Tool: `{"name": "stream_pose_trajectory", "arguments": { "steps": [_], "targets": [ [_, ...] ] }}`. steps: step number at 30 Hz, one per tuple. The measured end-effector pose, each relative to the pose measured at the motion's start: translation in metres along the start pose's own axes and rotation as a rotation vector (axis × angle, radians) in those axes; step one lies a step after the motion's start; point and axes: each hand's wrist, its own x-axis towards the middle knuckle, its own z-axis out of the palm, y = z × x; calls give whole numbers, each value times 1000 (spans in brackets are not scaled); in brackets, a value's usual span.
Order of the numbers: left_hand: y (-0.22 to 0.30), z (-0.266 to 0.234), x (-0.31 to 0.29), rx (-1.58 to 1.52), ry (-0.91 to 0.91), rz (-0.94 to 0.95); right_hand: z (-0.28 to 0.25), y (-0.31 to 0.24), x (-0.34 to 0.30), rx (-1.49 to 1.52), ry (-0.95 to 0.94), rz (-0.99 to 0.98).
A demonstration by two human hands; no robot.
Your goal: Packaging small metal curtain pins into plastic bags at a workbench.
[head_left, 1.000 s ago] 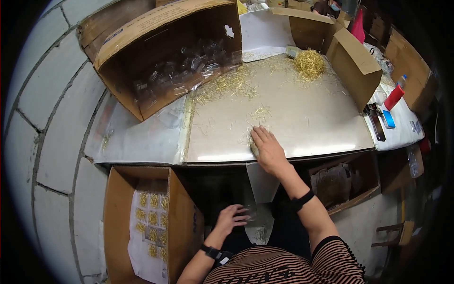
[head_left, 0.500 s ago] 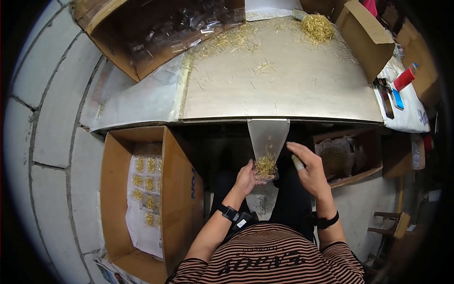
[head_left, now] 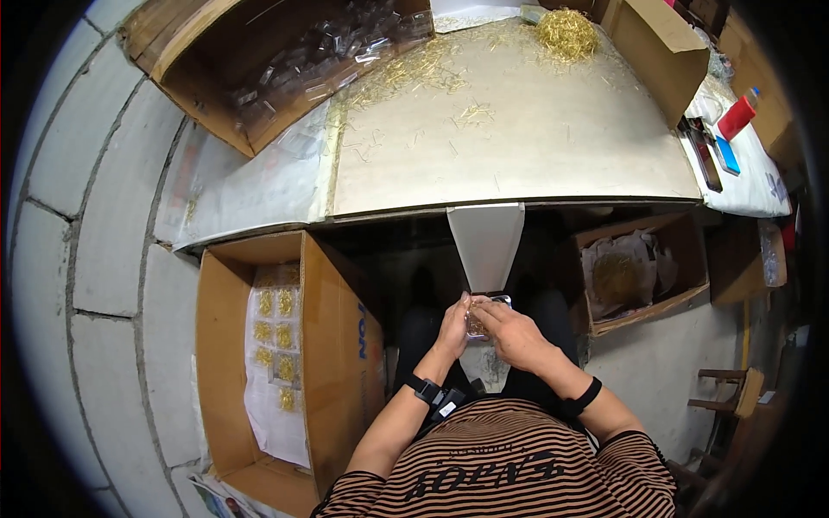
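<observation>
Below the metal chute (head_left: 486,246) I hold a small clear plastic box (head_left: 476,326) with thin gold-coloured wire pins in it. My left hand (head_left: 452,328) is closed round the box's left side. My right hand (head_left: 513,335) reaches over it from the right, fingers together against its top and far edge. These fingers cover much of the box, and the right thumb is hidden. On the tabletop (head_left: 518,147) beyond, loose gold pins (head_left: 410,76) lie scattered. A dense heap of pins (head_left: 567,35) sits at the far right.
At the left stands a cardboard carton (head_left: 337,345) with several filled clear boxes (head_left: 283,335). A large carton (head_left: 194,104) of clear plastic boxes is at the back left. Under the table's right side is another carton (head_left: 648,302). A wooden stool (head_left: 749,393) stands at right.
The box has come away from the chute's lower end toward me. My right hand has moved left from beside the chute onto the box. The pins at the chute's mouth are gone from it.
</observation>
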Motion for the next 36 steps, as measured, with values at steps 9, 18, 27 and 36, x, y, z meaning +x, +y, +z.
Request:
{"name": "stream_pose_trajectory", "arguments": {
  "steps": [9,18,27,36],
  "targets": [
    [24,8,-35,46,-60,116,-5,-19,-6,24,10,-88],
    [55,22,-62,-269,-86,90,-22,-39,-2,-67,12,-161],
    [73,33,-71,37,-99,63,-43,-41,5,110,287,-45],
    [72,55,-74,399,-37,-3,-36,-43,44,106,8,93]
  ]
}}
